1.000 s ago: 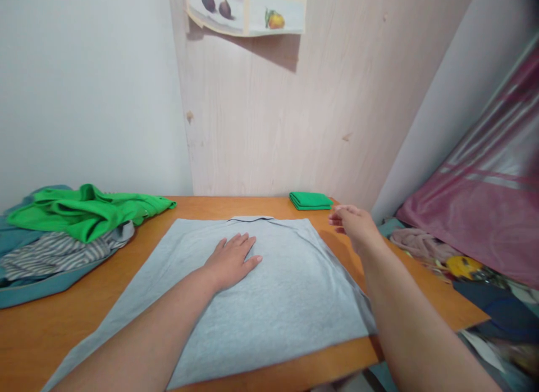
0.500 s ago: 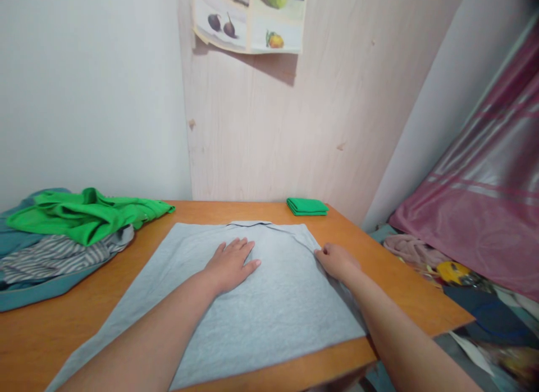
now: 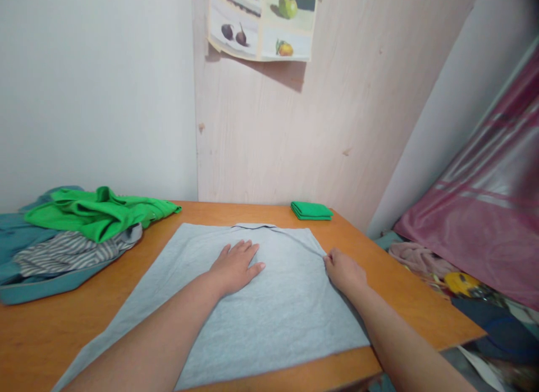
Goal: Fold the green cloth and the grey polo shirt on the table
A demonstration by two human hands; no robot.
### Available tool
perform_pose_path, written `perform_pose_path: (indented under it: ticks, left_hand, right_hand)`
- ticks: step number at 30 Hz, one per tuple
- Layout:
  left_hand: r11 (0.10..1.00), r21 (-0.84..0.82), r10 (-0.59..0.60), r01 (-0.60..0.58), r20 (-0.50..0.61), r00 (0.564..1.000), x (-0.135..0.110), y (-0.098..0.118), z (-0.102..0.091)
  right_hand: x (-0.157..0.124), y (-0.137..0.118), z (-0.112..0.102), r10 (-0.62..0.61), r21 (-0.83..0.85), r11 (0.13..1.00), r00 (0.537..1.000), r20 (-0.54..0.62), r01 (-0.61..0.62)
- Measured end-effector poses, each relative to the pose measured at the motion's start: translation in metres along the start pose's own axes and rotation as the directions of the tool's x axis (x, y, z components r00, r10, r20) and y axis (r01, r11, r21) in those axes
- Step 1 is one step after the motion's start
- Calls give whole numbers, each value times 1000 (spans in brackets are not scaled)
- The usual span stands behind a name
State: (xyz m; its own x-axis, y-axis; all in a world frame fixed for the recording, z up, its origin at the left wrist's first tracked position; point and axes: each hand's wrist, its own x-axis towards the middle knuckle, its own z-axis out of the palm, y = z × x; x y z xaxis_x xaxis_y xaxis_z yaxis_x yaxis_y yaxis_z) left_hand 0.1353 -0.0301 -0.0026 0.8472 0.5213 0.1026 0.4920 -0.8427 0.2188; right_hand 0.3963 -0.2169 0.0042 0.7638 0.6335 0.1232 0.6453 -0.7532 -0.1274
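A light grey shirt [image 3: 269, 319] lies spread out on the orange-brown table, its neckline with a dark inner edge at the far side. My left hand [image 3: 236, 267] rests flat on the upper middle of the cloth, fingers apart. At the shirt's right edge, my right hand [image 3: 346, 272] is closed in a pinch on the fabric. A diagonal crease runs from the neckline to those fingers. My forearms cover parts of the shirt's left side and lower right corner.
A blue tray [image 3: 63, 285] at the left holds a crumpled green cloth [image 3: 101, 212] and a striped grey cloth [image 3: 69, 254]. A folded green cloth [image 3: 311, 210] sits at the table's [image 3: 404, 302] far right. Beyond the right edge are a pink curtain [image 3: 475, 223] and a clutter of items.
The view has shifted slightly. My right hand has moved a little to the right with the shirt's edge, and the crease there looks tauter. My left hand stays flat on the shirt.
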Motion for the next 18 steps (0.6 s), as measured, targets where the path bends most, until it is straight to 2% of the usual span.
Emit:
perform_pose_path:
  ticks: [6,10,14,18]
  left_hand:
    - [1000,0,-2,2,-5,1000,1,-1,2]
    - [1000,4,-3,3,-3,1000,1,0,1]
    - [1000,-4,-3,4,4,1000,1,0,0]
    - [1000,-13,3,-3,10,1000,0,0,-2]
  right_hand:
    - [5,12,-21,8,42,999,999,-52,-6]
    - [-11,11,-31,-17,22,1000,994,-104,20]
    - [-33,8,-21,-110,-63,992,992,-56,106]
    - [-38,14,-11,-76,-156,985,997,19,78]
